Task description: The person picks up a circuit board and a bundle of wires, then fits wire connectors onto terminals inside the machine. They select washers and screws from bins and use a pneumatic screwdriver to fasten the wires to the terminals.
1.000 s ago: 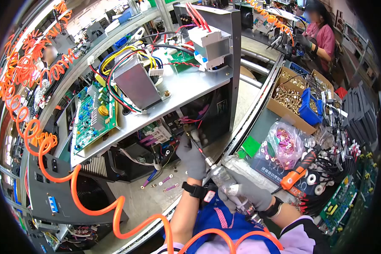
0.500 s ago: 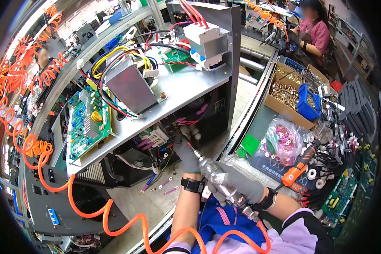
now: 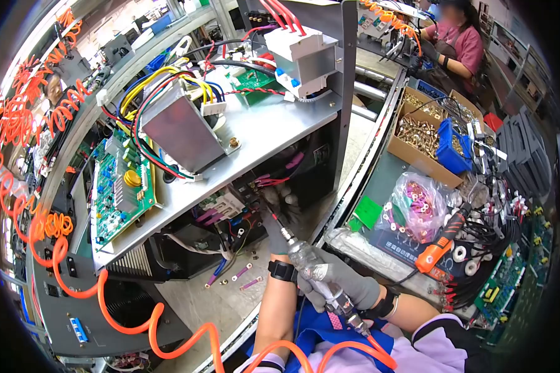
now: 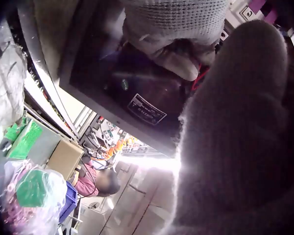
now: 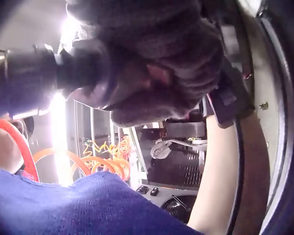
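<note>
In the head view my gloved right hand [image 3: 351, 276] grips an air screwdriver [image 3: 303, 256] wrapped in clear film, with an orange coiled hose at its rear end. Its thin bit points up and left into the lower bay of an open electrical cabinet [image 3: 320, 155]. My gloved left hand [image 3: 274, 235] is in that bay by the bit's tip, below red wires [image 3: 272, 181]. The left wrist view shows its fingers [image 4: 176, 24] bent beside red wires and the thumb [image 4: 250, 58] in front; I cannot tell what they hold.
Above the hands lies a metal shelf [image 3: 255, 133] with a grey metal box [image 3: 183, 130] and a green circuit board [image 3: 123, 193]. Loose purple-sleeved lugs [image 3: 241, 271] lie below. At right are a box of screws [image 3: 417, 133], a bag of lugs [image 3: 420, 202] and an orange tool [image 3: 438, 248].
The air screwdriver and right hand have shifted up and left, and the bit reaches deeper into the bay. The left hand has gone further under the shelf. The head view has shifted slightly.
</note>
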Demonstrator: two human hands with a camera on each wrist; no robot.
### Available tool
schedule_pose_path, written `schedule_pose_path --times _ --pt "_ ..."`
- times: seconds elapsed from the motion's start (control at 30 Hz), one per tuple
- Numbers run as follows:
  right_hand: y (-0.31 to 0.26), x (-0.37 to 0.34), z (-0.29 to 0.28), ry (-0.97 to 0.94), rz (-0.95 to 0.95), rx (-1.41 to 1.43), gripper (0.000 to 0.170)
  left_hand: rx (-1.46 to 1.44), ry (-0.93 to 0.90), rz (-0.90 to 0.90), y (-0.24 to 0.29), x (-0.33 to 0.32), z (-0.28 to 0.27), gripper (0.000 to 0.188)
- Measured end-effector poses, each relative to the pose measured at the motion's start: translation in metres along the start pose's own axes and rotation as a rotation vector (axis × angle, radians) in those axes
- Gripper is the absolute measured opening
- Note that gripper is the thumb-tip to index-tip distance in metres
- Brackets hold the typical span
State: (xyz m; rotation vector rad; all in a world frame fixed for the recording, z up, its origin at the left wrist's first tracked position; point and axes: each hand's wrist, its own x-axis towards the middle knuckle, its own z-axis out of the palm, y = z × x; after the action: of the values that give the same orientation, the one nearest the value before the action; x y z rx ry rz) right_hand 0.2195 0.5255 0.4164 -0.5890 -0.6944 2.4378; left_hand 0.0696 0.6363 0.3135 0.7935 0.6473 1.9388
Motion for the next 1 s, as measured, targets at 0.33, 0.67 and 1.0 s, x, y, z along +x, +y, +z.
schedule_pose_path --times 0.33,0.67,1.0 --pt "0.007 0.006 -0.002 0.017 -0.045 -0.128 0.058 -0.534 -0.061 -0.209 0.01 0.004 -0.004 0.028" --pt "0.011 -0.012 0.009 0.006 -0.028 -0.033 0.047 0.175 0.012 -0.551 0.072 -0.061 0.001 0.035" --pt "0.063 -0.052 -0.058 -0.014 0.219 -0.149 0.061 1.907 -0.199 -0.013 0.178 -0.227 -0.062 0.071"
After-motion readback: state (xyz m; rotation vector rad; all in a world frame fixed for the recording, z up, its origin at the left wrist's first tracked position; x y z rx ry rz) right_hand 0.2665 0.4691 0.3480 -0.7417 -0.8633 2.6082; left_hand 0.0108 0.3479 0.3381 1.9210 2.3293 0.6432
